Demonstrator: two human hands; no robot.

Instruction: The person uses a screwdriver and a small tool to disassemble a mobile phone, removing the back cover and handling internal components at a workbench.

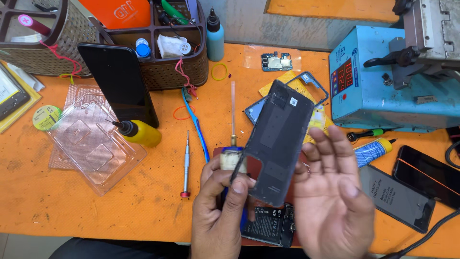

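Note:
My left hand (218, 206) pinches the lower left corner of a dark phone back cover (275, 139), inner side up, with its camera cutout by my thumb. The cover tilts up and away over the orange table (96, 201). My right hand (333, 196) is spread open beside the cover's right edge, fingers apart, holding nothing. Under my hands lies an opened phone body with a black battery (269, 225). A small rotary tool with a thin shaft (233, 144) lies behind my left thumb.
A screwdriver (186, 165), yellow glue bottle (141, 133), clear plastic tray (91, 139) and leaning black phone (120, 84) sit left. A blue heating machine (383, 81), phone frame (311, 88), glue tube (373, 149) and two dark phones (397, 196) sit right. Brown baskets (158, 52) stand behind.

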